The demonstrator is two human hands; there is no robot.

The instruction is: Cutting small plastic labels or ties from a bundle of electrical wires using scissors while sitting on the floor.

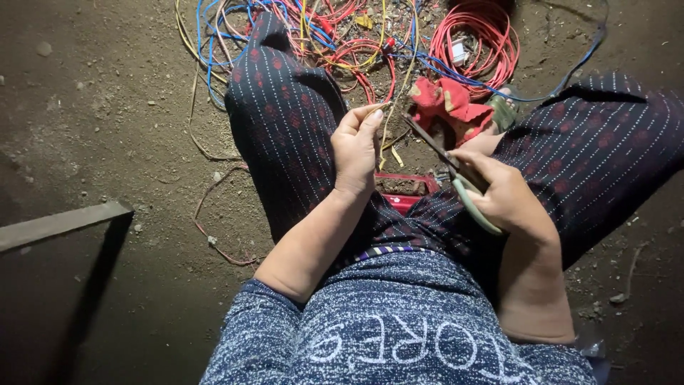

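Head view looked down on a person seated on a dirt floor (107,128), knees apart in dark patterned trousers. Their left hand (356,150) rested over the left thigh, its fingers (367,117) pinched narrow on a thin pale wire (388,132) that trailed down toward the ground between the legs. Their right hand (502,196) was closed around the green handles of scissors (456,175), fingers through the loops, the dark blades pointing up and left toward the wire's held end, near it; whether the blades touched the wire I could not tell. Beyond the knees lay a tangle of red, blue and yellow wires (320,36), with a neater red coil (477,43) just to its right. A crumpled red cloth (449,103) sat beside that coil, just past the scissor tips. A red tray (406,189) showed low between the thighs, partly hidden by the arms. A grey board (57,224) lay at the left edge, well apart from both hands.
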